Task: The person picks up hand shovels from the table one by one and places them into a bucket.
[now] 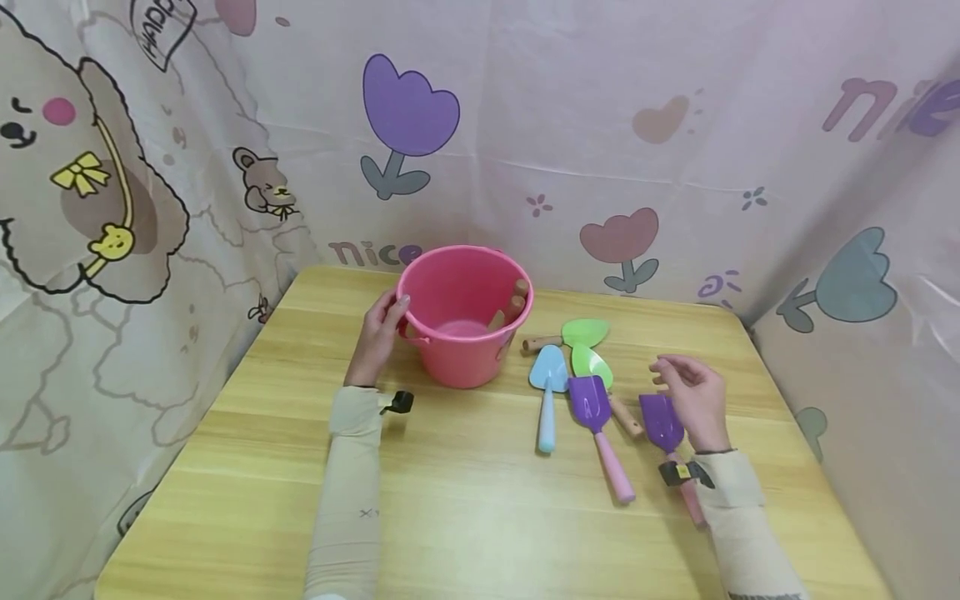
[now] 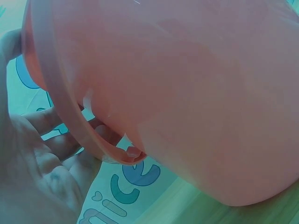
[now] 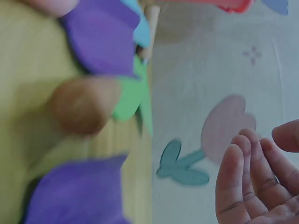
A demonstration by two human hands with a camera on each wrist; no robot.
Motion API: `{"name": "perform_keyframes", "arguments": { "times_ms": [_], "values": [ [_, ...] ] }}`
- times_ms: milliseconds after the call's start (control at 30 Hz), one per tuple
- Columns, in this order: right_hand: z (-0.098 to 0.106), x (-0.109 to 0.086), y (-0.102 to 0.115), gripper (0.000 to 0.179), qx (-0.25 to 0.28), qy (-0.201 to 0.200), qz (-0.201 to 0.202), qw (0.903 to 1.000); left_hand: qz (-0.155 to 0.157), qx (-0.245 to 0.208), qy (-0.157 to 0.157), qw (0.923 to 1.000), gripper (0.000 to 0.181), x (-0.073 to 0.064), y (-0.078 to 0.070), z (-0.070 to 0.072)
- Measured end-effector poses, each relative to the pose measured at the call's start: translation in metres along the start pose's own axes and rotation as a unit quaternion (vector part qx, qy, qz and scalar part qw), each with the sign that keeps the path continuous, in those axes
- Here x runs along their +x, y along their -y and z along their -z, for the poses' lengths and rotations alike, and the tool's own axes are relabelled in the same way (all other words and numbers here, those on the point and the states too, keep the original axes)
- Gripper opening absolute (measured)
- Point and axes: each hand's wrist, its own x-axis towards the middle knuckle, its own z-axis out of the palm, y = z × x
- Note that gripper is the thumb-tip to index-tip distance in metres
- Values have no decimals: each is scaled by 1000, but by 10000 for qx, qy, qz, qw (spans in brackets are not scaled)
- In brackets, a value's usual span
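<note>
A pink bucket stands near the back of the table, with wooden-looking pieces inside. My left hand grips its left rim, thumb over the edge; in the left wrist view, fingers reach behind the bucket's handle. Over a purple-bladed shovel at the right hovers my right hand, fingers loosely bent, holding nothing. Left of it lie another purple shovel with a pink handle, a light blue trowel and two green trowels with wooden handles, partly overlapping.
The wooden table meets a printed curtain at its back, with more cloth on both sides. A small black camera sits on each wrist.
</note>
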Motion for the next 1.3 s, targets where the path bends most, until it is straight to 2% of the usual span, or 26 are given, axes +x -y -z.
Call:
{"name": "perform_keyframes", "arguments": {
  "times_ms": [267, 567, 867, 1000, 1200, 1300],
  "values": [
    [33, -22, -23, 31, 39, -705, -573, 9959, 10, -42, 15, 10000, 59, -1, 0, 0],
    [53, -54, -33, 35, -271, -714, -812, 9938, -19, -63, 23, 10000, 60, -1, 0, 0],
    [73, -81, -38, 47, -958, -46, -970, 9907, -72, -181, -1, 9998, 57, -1, 0, 1],
    [76, -92, -42, 50, -1097, 178, -1126, 9874, -88, -191, -22, 9998, 57, 0, 1, 2],
    [75, -104, -48, 55, -1380, 556, -1578, 9762, -48, -151, 5, 9999, 58, 1, 1, 2],
    [75, -107, -50, 61, -1668, 838, -1727, 9671, -7, -104, 22, 9999, 58, 0, 1, 1]
  ]
}}
